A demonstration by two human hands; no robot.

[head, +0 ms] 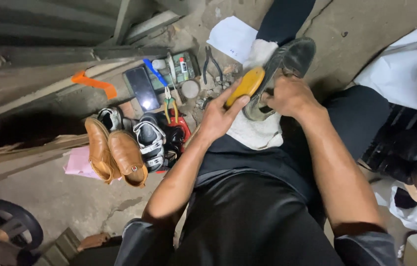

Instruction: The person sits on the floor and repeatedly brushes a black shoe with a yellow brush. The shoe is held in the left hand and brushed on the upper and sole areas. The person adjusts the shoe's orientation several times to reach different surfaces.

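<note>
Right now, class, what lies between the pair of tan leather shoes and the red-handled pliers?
In the head view, a black-and-white strapped sandal lies between the tan shoes and the pliers, touching the nearer tan shoe.

From the black shoe on the lap, bare concrete floor lies open at one to two o'clock. At nine o'clock pliers, a phone and small tools crowd the ground, with tan shoes and sandals at eight. A white bag blocks three o'clock.
</note>
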